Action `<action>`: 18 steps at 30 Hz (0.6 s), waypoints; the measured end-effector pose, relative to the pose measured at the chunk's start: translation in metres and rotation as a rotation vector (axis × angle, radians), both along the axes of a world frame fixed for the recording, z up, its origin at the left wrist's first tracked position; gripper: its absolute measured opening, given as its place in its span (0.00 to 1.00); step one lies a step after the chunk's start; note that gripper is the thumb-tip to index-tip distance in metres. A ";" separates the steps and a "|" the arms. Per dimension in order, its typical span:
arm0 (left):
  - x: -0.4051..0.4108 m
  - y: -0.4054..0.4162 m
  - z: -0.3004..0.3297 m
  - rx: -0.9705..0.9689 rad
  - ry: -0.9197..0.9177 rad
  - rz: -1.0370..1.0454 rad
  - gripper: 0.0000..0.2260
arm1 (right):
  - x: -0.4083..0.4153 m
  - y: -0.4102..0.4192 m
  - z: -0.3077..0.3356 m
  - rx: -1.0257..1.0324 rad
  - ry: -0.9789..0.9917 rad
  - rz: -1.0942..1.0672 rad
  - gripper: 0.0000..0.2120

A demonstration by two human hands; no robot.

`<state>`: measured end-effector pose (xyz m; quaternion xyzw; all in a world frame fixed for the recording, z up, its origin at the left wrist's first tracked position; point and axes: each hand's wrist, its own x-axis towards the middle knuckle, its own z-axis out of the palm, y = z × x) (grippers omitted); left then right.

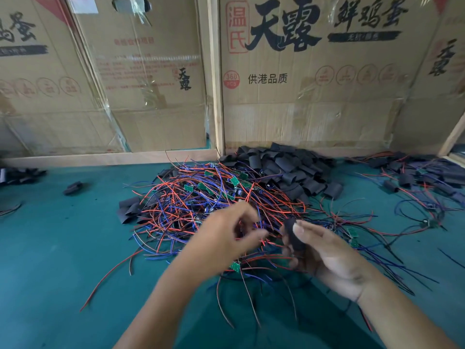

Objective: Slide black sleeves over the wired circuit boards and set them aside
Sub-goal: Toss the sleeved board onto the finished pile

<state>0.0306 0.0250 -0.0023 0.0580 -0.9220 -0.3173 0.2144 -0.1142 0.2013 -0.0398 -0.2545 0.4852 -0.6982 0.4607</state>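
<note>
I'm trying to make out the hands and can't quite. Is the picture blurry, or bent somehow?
In the head view the left hand is smeared by motion; the right hand, gripping a black sleeve, is sharper. The wide lens bows the cardboard boxes at the edges, and glare streaks their clear tape. The light is soft and even.

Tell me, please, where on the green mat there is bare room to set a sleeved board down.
Bare green mat lies left of the wire tangle, bounded by the wooden rail and a lone black sleeve. The middle and right are crowded: the tangle, the sleeve heap and the sleeved boards.
</note>
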 end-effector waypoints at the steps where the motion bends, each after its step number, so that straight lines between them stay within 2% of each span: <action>1: 0.004 -0.014 0.003 -0.016 -0.033 0.098 0.07 | -0.002 0.000 0.000 -0.005 -0.003 -0.045 0.18; 3: 0.013 -0.035 0.002 -0.149 -0.259 0.233 0.11 | -0.005 -0.001 -0.001 -0.018 -0.007 -0.123 0.13; 5: 0.016 -0.040 -0.006 -0.205 -0.497 0.314 0.15 | -0.006 -0.002 -0.003 0.001 0.013 -0.191 0.14; 8: 0.011 -0.038 -0.018 -0.293 -0.627 0.411 0.22 | -0.006 -0.004 -0.008 0.023 0.031 -0.243 0.15; 10: 0.009 -0.038 -0.021 -0.306 -0.620 0.406 0.22 | -0.007 -0.004 -0.009 0.028 0.041 -0.256 0.16; 12: 0.008 -0.040 -0.019 -0.234 -0.592 0.343 0.19 | -0.008 -0.004 -0.010 0.031 0.049 -0.263 0.17; 18: 0.011 -0.039 -0.011 0.407 -0.197 0.251 0.10 | -0.008 -0.006 -0.008 0.066 0.061 -0.289 0.22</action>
